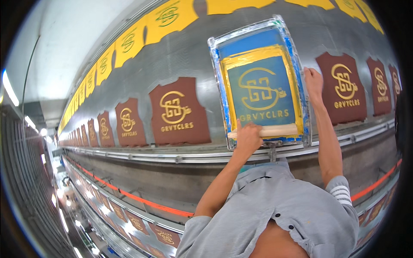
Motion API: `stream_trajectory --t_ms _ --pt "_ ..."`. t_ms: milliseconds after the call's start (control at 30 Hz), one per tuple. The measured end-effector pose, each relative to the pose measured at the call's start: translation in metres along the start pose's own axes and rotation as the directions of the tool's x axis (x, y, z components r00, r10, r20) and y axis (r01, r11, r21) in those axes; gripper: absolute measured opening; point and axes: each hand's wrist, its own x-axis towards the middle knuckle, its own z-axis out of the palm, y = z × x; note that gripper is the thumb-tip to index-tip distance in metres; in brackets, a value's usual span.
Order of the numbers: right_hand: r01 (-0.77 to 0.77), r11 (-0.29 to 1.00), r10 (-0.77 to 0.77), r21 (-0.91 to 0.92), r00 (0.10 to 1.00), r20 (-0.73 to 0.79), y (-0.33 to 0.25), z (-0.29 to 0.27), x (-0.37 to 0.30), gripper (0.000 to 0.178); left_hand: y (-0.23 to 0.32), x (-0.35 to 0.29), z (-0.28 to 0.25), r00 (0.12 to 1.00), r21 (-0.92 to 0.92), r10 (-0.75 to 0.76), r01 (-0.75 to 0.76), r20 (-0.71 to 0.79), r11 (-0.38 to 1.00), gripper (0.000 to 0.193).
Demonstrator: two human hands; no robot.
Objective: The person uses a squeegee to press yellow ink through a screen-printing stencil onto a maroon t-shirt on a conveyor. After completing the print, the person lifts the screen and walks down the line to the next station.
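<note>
A screen printing frame [216, 64] with a silver and blue taped rim lies on the long grey table. Inside its yellow border, the blue-green mesh [282, 69] carries a pale yellow emblem with lettering. My left hand [248, 136] is closed on a pale squeegee [279, 130], which lies across the near end of the mesh. One finger of that hand stretches up along the mesh. My right hand [313, 81] is curled against the frame's right side rim. Whatever lies under the frame is hidden.
Maroon cut fabric pieces [198, 120] with gold prints line the table on both sides of the frame. Yellow printed pieces [150, 26] run along the far side. A metal rail [189, 158] edges the table in front of me. Behind me are an orange-red bar [150, 204] and another printing table.
</note>
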Motion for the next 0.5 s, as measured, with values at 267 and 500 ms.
stream_trajectory --t_ms 267,500 --pt "0.168 0.971 -0.171 0.173 0.985 0.003 -0.066 0.229 -0.122 0.032 -0.236 -0.080 -0.049 1.000 -0.016 0.022 -0.022 -0.005 1.000 0.035" --pt "-0.124 0.964 0.107 0.236 0.991 0.085 -0.163 0.310 -0.201 0.030 -0.332 -0.137 -0.115 0.999 0.054 0.049 -0.048 -0.017 0.997 0.043"
